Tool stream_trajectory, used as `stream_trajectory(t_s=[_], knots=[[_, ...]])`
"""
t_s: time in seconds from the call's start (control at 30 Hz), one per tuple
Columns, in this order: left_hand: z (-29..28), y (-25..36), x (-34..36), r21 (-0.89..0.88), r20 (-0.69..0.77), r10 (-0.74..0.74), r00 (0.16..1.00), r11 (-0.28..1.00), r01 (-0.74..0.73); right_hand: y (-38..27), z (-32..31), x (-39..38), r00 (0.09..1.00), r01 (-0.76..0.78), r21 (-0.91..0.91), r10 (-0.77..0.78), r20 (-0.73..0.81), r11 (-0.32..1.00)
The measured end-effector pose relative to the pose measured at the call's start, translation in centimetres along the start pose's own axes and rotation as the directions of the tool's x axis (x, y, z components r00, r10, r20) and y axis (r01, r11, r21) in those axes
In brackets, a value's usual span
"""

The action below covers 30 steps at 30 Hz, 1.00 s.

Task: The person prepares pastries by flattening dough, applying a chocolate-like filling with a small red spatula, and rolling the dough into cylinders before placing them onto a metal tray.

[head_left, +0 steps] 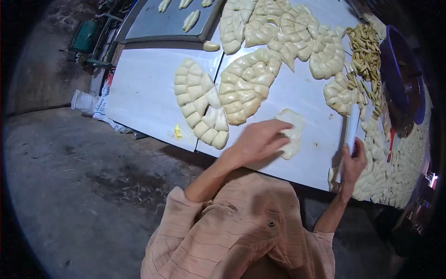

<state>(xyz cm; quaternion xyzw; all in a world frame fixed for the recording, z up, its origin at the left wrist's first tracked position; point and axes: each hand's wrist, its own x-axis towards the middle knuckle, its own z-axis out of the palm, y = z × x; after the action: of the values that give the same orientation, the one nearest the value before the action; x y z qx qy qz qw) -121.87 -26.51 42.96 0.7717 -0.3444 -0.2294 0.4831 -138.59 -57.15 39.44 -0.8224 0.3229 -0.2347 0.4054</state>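
A thin, flattened piece of dough (pixel 294 132) lies on the white tabletop near its front edge. My left hand (pixel 260 141) rests at the left side of this dough, fingers stretched over it and apart. To the right, my right hand (pixel 354 162) is closed around a white rolling pin (pixel 352 124), which points away from me. Beside the pin's far end sits a small cluster of dough pieces (pixel 340 94). Left of the flattened dough are a large oval slab of scored dough (pixel 246 86) and a curved slab cut into squares (pixel 191 90).
More scored dough slabs (pixel 288 35) cover the back of the table. A metal tray (pixel 169 23) with several shaped dough pieces stands at the back left. On the right are a heap of yellowish strips (pixel 364 49), a purple basin (pixel 403 74) and a red-handled tool (pixel 390 145).
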Motion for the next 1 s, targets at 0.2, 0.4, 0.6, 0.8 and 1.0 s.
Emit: stream_trajectory(t_s=[0.2,0.4,0.6,0.8,1.0], knots=[[-6.4,-2.2,-7.2,-0.163,-0.293,-0.355,0.888,0.934,0.319,1.5,-4.2,3.2,0.978,-0.201,-0.551,0.196,-0.069,0.810],[-8.2,-3.1,-8.1,-0.151,-0.400,-0.375,0.836,0.927,0.343,-2.4,3.1,2.7,0.959,0.205,-0.416,-0.267,-0.097,0.886],[-9.1,-3.4,-1.9,0.245,-0.338,-0.001,0.941,0.965,0.088,-12.6,16.9,5.2,0.955,0.034,-0.082,-0.008,0.297,0.996],[-9.7,-5.2,7.3,0.380,-0.254,0.135,0.958,0.924,-0.029,-16.2,22.6,6.8,0.941,0.141,-0.364,-0.010,0.339,0.921],[-9.3,-8.7,13.4,0.529,-0.103,0.303,0.947,0.823,-0.206,-15.7,23.7,7.4,0.924,0.072,-0.194,0.008,0.383,0.978]])
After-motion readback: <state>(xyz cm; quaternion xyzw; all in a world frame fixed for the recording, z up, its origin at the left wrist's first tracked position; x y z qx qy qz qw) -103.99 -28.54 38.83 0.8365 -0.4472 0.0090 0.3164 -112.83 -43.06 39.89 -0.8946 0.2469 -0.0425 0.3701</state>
